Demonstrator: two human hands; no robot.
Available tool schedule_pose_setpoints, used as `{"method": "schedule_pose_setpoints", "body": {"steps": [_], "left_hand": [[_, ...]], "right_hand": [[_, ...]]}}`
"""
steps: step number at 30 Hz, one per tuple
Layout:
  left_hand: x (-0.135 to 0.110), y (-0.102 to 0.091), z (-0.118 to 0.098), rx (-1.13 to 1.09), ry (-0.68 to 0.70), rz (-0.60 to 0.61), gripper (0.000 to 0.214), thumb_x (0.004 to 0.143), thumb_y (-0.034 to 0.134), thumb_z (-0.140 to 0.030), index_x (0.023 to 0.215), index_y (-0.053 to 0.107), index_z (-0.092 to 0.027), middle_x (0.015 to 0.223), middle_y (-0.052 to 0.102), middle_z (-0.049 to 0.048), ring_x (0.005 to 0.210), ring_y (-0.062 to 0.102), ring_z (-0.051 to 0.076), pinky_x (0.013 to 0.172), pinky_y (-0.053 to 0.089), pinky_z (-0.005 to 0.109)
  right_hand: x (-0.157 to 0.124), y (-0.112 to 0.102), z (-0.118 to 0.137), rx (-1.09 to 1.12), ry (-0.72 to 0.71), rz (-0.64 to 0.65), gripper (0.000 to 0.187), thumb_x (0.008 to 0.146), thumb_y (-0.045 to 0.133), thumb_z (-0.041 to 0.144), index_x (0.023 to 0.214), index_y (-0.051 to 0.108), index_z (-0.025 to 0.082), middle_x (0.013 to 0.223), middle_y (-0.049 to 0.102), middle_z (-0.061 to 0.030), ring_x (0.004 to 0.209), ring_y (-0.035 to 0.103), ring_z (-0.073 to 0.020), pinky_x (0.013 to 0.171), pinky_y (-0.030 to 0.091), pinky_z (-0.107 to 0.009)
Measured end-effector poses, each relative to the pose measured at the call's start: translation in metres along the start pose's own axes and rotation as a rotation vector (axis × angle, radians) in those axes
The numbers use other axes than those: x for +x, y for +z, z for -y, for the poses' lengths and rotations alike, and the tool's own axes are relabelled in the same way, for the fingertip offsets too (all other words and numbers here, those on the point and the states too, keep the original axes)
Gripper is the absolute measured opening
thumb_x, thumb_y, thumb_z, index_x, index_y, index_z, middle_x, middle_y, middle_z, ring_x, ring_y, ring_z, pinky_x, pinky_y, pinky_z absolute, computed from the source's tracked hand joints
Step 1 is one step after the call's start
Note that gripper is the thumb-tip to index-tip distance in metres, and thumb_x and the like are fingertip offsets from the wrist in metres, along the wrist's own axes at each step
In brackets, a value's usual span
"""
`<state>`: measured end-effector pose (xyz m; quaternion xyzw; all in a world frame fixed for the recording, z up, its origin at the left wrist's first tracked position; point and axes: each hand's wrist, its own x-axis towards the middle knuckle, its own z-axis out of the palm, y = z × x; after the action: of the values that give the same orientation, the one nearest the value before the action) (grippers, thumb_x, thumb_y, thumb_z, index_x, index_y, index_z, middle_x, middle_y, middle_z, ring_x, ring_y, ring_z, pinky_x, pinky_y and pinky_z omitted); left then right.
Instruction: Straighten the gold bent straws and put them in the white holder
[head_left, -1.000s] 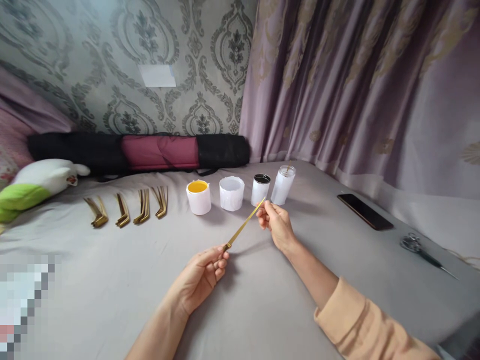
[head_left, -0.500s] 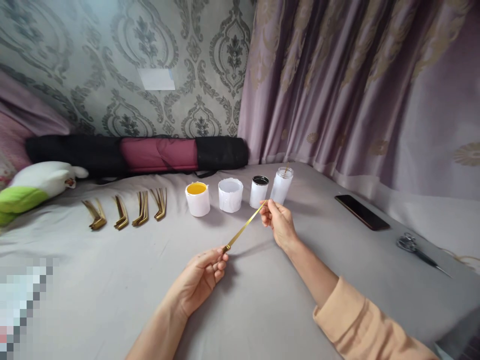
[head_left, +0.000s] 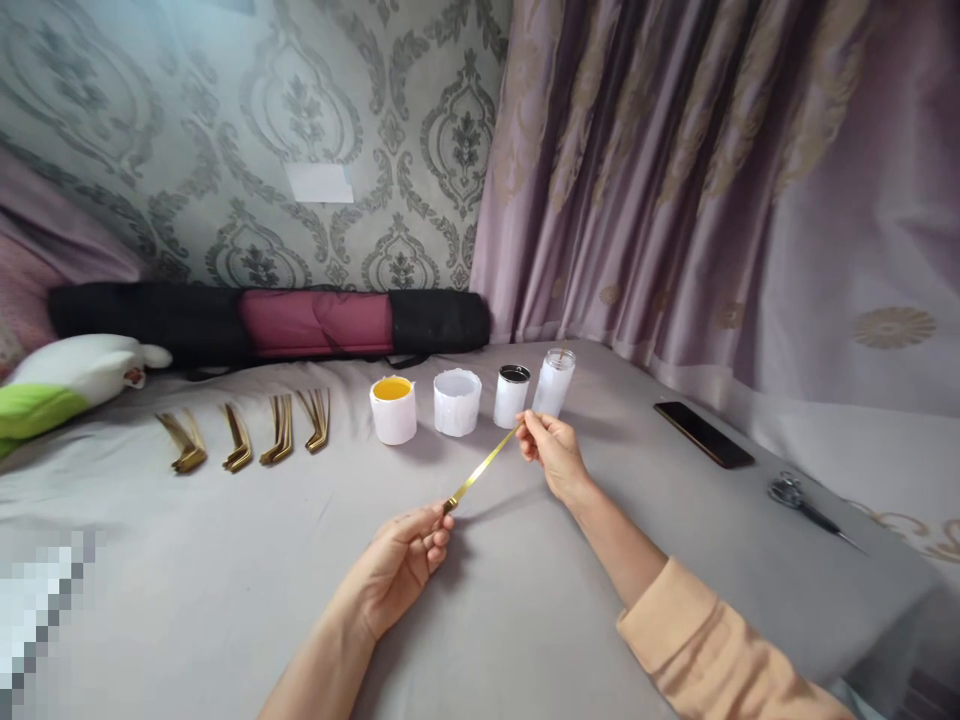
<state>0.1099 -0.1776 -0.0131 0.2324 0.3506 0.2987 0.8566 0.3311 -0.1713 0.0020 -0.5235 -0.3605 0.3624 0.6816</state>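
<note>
A thin golden strip (head_left: 481, 468) is stretched between my two hands above a grey bedsheet (head_left: 225, 580). My left hand (head_left: 401, 565) pinches its near end with closed fingers. My right hand (head_left: 551, 452) pinches its far end, just in front of a row of small white cups. That row runs from a cup of yellow paint (head_left: 393, 408), past a white cup (head_left: 457, 401) and a black-filled cup (head_left: 511, 394), to a clear jar (head_left: 553, 382).
Several bent golden strip bundles (head_left: 247, 438) lie in a row at left. A black and maroon roll bag (head_left: 270, 322) lies against the wall. A plush toy (head_left: 64, 380) is far left. A dark phone (head_left: 703, 433) and scissors (head_left: 802, 500) lie at right near the curtain.
The view has tilted and shifted slightly, so everything sits a little lower and further left. Both hands keep the same hold on the strip.
</note>
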Motion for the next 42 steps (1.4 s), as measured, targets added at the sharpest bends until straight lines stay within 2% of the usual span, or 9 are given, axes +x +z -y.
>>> {"method": "schedule_pose_setpoints", "body": {"steps": [15,25,31,35,42], "left_hand": [[0.0,-0.003,0.004,-0.005,0.035,0.047,0.009,0.072,0.058,-0.008,0.081,0.058,-0.007,0.071,0.056,0.0058,0.052,0.049,0.004,0.045,0.043,0.015],[-0.002,-0.002,0.003,-0.018,0.056,0.033,0.014,0.07,0.061,-0.012,0.083,0.057,-0.007,0.072,0.055,0.0053,0.052,0.049,0.004,0.044,0.044,0.015],[-0.003,0.0,0.002,-0.056,0.046,0.003,0.014,0.072,0.06,-0.013,0.084,0.057,-0.007,0.071,0.055,0.0051,0.052,0.05,0.005,0.044,0.044,0.015],[-0.003,-0.001,-0.001,-0.109,0.027,-0.01,0.019,0.074,0.058,-0.014,0.092,0.057,-0.007,0.072,0.055,0.0048,0.052,0.05,0.005,0.045,0.045,0.016],[-0.001,-0.003,-0.001,-0.158,0.033,-0.006,0.017,0.075,0.056,-0.012,0.091,0.056,-0.007,0.069,0.053,0.0029,0.051,0.048,0.005,0.044,0.045,0.016]], "right_hand": [[-0.009,-0.008,0.02,-0.069,0.14,0.01,0.025,0.067,0.059,0.038,0.074,0.058,0.014,0.062,0.058,-0.0007,0.042,0.045,-0.0044,0.037,0.032,-0.016],[-0.013,-0.006,0.031,-0.079,0.107,0.015,0.027,0.068,0.059,0.04,0.073,0.056,0.014,0.06,0.058,-0.0007,0.041,0.045,-0.0045,0.036,0.031,-0.016],[-0.011,-0.009,0.033,-0.099,0.08,-0.032,0.025,0.068,0.058,0.038,0.072,0.056,0.014,0.06,0.058,-0.0012,0.04,0.044,-0.005,0.035,0.031,-0.017],[-0.007,-0.019,0.043,-0.134,0.075,-0.098,0.021,0.068,0.057,0.034,0.07,0.056,0.013,0.059,0.057,-0.0014,0.039,0.043,-0.0048,0.033,0.029,-0.016],[0.005,-0.052,0.072,-0.177,-0.024,-0.201,0.018,0.068,0.057,0.031,0.071,0.056,0.013,0.059,0.057,-0.0021,0.038,0.043,-0.0049,0.031,0.027,-0.016]]}}
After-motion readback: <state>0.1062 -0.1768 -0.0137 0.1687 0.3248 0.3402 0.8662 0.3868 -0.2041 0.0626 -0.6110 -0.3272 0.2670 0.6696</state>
